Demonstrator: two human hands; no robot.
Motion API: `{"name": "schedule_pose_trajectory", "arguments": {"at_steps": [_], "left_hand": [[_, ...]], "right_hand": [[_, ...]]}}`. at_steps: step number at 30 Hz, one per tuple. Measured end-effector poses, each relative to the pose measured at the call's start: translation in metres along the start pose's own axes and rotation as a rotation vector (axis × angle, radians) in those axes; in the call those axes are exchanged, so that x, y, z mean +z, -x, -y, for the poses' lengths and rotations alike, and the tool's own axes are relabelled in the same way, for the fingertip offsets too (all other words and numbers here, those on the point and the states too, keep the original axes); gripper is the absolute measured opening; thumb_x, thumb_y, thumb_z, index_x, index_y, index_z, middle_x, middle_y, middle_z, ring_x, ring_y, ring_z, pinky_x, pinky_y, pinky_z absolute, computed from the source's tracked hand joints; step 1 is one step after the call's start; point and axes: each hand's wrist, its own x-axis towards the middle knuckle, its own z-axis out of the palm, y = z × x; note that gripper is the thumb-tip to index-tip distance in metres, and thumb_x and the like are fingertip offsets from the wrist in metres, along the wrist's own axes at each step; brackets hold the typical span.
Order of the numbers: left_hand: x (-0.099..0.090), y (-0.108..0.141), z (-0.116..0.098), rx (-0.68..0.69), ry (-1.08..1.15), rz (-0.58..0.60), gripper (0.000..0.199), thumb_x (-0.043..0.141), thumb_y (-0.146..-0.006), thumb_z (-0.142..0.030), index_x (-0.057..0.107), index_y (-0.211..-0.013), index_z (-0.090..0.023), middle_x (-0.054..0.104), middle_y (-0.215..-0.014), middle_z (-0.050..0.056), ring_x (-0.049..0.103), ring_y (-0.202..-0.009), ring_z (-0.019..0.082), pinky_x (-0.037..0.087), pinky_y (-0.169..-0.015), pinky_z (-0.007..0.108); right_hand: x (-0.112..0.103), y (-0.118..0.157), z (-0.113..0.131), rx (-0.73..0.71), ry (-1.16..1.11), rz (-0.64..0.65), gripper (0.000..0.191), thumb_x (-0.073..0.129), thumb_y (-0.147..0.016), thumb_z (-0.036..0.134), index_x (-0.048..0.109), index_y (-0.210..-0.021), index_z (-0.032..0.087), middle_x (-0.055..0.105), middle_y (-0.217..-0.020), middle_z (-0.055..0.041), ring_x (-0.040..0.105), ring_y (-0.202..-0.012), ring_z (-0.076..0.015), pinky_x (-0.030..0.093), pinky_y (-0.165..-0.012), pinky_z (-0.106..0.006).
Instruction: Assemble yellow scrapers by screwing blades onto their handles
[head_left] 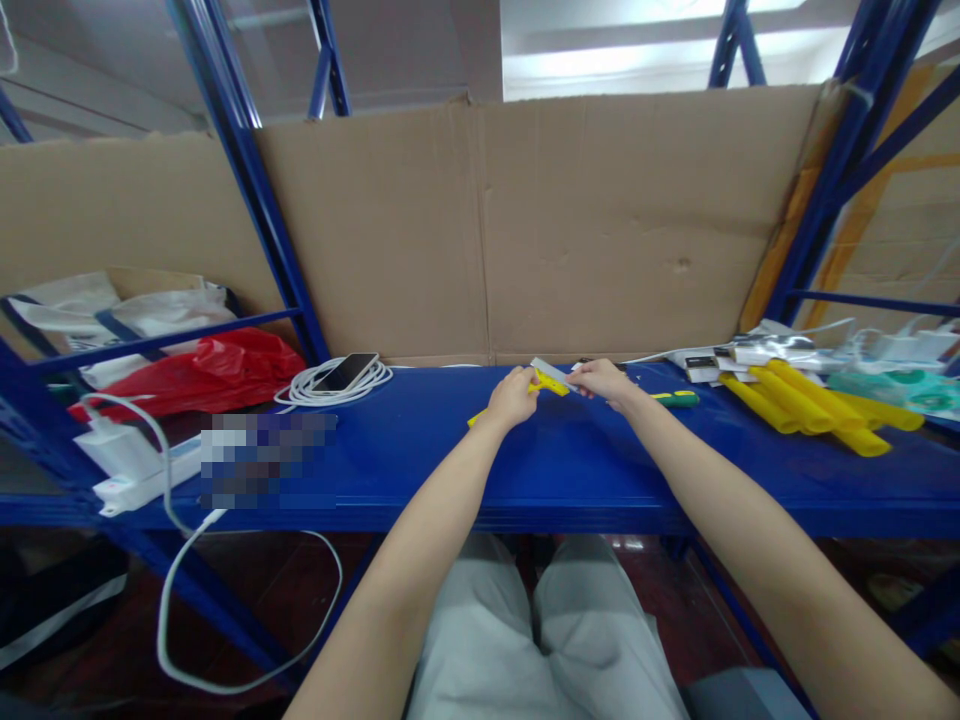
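Observation:
My left hand [514,397] is closed around a slim yellow tool [553,383]; one end sticks out below my fist and the other beyond my fingertips. A flat silver-grey strip [549,369] lies along the tool's far end. My right hand [601,382] pinches at the strip's right end, close to the yellow tip. Both hands are just above the blue tabletop [570,470]. The tool's exact kind is too small to make out. Right of my right hand lies a green-and-yellow handle [677,399], probably a screwdriver's.
Several yellow tubes [814,400] and small white boxes [724,362] lie at the right. A phone [349,371] rests on a coiled white cable [304,388] at the left, near a red bag [232,370] and a power strip [150,482]. Cardboard [615,220] walls the back.

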Motion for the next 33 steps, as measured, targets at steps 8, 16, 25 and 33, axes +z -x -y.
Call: {"name": "schedule_pose_trajectory", "arguments": {"at_steps": [8,16,25,33], "left_hand": [[-0.002,0.0012,-0.0024,-0.011,0.005,-0.043,0.018,0.056,-0.079,-0.012,0.062,-0.095,-0.018,0.062,-0.101,0.006,0.059,-0.098,0.019,0.044,-0.088,0.029],[-0.0039,0.002,-0.0033,-0.038,-0.002,-0.034,0.019,0.055,-0.079,-0.012,0.062,-0.095,-0.018,0.062,-0.102,0.006,0.059,-0.098,0.018,0.045,-0.088,0.028],[-0.0032,0.0012,-0.0027,-0.022,-0.01,-0.007,0.018,0.055,-0.08,-0.012,0.062,-0.095,-0.019,0.062,-0.105,0.006,0.058,-0.1,0.019,0.044,-0.089,0.029],[-0.0035,0.0015,-0.0027,-0.031,-0.028,-0.007,0.018,0.054,-0.08,-0.013,0.062,-0.096,-0.018,0.062,-0.105,0.006,0.059,-0.1,0.019,0.045,-0.088,0.028]], "right_hand": [[0.0038,0.0023,0.0021,0.027,-0.038,-0.012,0.022,0.062,-0.078,0.015,0.058,-0.056,0.013,0.043,-0.034,0.0042,0.034,-0.032,-0.0051,0.025,-0.034,-0.017],[0.0066,0.0029,0.0029,0.111,-0.097,-0.005,0.018,0.063,-0.077,0.017,0.058,-0.06,0.013,0.046,-0.038,0.0034,0.039,-0.034,-0.0052,0.026,-0.033,-0.016],[0.0069,0.0069,0.0061,0.105,-0.086,0.062,0.019,0.062,-0.077,0.015,0.056,-0.059,0.013,0.052,-0.05,0.0023,0.043,-0.038,-0.004,0.026,-0.035,-0.017],[0.0084,0.0058,0.0058,0.103,-0.071,-0.005,0.024,0.06,-0.077,0.015,0.052,-0.054,0.014,0.047,-0.042,0.0031,0.04,-0.035,-0.0049,0.024,-0.034,-0.018]]}}
